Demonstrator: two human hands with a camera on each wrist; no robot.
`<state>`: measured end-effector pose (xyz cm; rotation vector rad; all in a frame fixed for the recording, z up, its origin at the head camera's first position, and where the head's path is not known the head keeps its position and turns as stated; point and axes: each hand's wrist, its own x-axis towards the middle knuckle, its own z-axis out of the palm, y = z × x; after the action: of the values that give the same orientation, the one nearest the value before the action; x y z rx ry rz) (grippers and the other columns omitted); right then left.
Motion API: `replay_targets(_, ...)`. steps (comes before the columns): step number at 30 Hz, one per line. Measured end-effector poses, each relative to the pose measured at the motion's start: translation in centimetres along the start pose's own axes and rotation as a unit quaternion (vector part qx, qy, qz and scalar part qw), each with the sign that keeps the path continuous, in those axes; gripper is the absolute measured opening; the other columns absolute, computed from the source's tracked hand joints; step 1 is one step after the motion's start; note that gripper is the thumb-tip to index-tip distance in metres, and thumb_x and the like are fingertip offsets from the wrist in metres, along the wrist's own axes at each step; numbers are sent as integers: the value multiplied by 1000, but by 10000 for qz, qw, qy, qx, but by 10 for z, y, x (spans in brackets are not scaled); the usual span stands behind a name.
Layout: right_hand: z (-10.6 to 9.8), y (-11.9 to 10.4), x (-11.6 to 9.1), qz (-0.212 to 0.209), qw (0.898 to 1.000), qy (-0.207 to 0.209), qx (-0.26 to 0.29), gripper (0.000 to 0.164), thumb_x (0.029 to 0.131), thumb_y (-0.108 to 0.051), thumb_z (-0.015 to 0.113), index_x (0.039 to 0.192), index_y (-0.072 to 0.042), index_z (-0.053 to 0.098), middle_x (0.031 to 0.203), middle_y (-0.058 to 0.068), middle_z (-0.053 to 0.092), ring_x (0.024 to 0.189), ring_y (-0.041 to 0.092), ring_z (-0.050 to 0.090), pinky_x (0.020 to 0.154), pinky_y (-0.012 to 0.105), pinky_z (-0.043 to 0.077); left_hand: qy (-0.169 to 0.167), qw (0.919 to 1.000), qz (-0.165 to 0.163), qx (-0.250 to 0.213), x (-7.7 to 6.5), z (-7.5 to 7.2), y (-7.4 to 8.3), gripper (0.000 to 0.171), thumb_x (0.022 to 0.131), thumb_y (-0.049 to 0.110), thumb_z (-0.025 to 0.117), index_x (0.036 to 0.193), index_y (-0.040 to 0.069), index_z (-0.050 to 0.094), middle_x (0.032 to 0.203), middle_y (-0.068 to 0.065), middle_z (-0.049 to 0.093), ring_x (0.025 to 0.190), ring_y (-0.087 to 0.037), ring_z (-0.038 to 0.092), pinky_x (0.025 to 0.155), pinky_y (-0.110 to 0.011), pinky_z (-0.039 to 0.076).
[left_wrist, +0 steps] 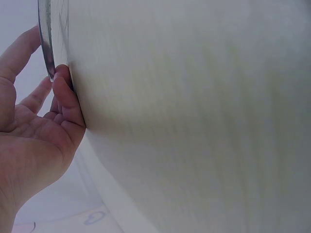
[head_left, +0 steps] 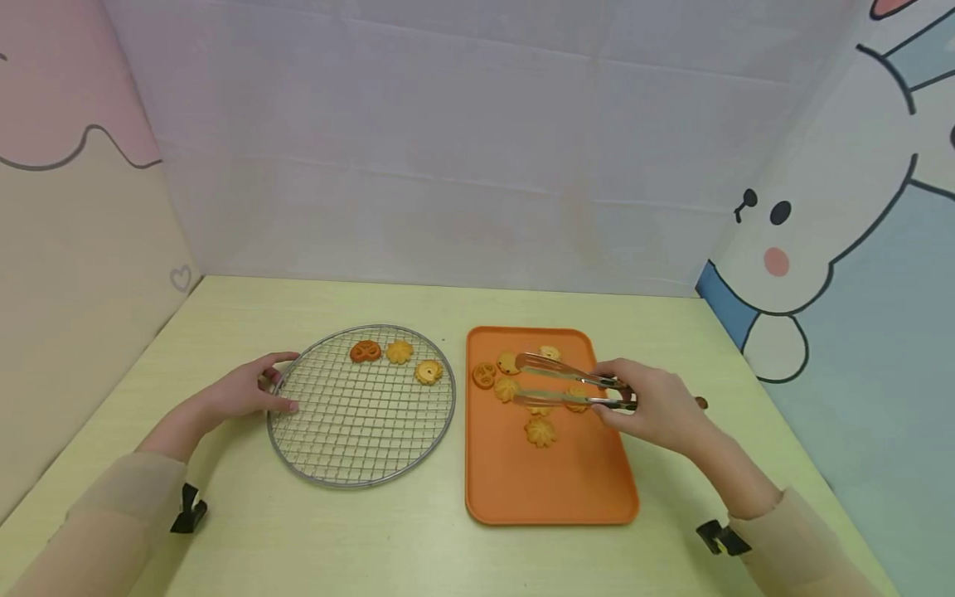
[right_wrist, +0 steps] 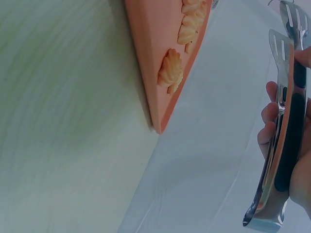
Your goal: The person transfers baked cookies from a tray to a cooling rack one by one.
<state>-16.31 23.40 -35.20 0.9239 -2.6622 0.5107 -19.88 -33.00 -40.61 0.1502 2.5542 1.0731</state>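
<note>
My left hand (head_left: 254, 388) grips the left edge of a round wire cooling rack (head_left: 343, 419), its thumb reaching over the rim. In the left wrist view, fingers (left_wrist: 68, 99) curl near the metal rim. On the rack lie a brown pretzel cookie (head_left: 366, 351), a flower-shaped cookie (head_left: 399, 351) and a ring-like scalloped cookie (head_left: 429, 371). Metal serving tongs (right_wrist: 291, 131) with dark grips are held in my right hand (head_left: 656, 406). Their slotted ends stand apart over an orange tray (head_left: 552, 493), above several cookies, with none visibly pinched.
A star-shaped cookie (head_left: 540, 431) lies nearest the tray's middle, and a round brown lattice cookie (head_left: 484, 376) sits by its left edge. The rack and tray stand side by side on a pale table (head_left: 336, 539). Walls enclose the back and sides.
</note>
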Motion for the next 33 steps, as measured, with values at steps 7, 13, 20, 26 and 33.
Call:
replay_targets(7, 9, 9, -15, -126, 9999, -51, -74, 39, 71, -22, 80, 106, -17, 63, 74, -14, 49, 60, -2, 37, 48, 17, 33, -19, 10000, -23, -6, -1, 0, 0, 96, 75, 30, 80, 147, 2, 23, 108, -18, 39, 83, -22, 41, 65, -28, 37)
replay_targets(13, 14, 14, -25, -119, 9994, -320, -73, 39, 71, -22, 80, 106, -18, 63, 80, -12, 56, 61, -2, 38, 50, 17, 34, -15, 10000, 26, 23, 0, 0, -1, 95, 75, 30, 80, 147, 1, 23, 109, -19, 40, 84, -22, 41, 66, -29, 37)
replay_targets(20, 17, 17, -30, 182, 9960, -860, -134, 35, 74, -27, 77, 106, -20, 63, 85, -10, 61, 62, -1, 40, 52, 18, 36, 1, 10000, 53, 50, 1, -1, -3, 95, 75, 30, 80, 147, 1, 23, 109, -19, 40, 84, -22, 42, 66, -28, 37)
replay_targets(26, 19, 21, -30, 147, 9946, -1018, -131, 34, 74, -27, 78, 104, -20, 64, 88, -10, 64, 63, 1, 44, 54, 19, 38, 9, 9999, 100, 32, 2, -1, -5, 95, 76, 30, 79, 147, 2, 23, 109, -18, 40, 83, -22, 42, 65, -28, 37)
replay_targets(33, 20, 26, -28, 72, 9928, -1158, -296, 34, 75, -30, 76, 105, -21, 63, 91, -10, 65, 64, 1, 46, 56, 21, 40, 7, 10000, 80, 16, 2, 0, -5, 95, 75, 30, 80, 146, 1, 24, 108, -17, 40, 82, -21, 41, 65, -28, 36)
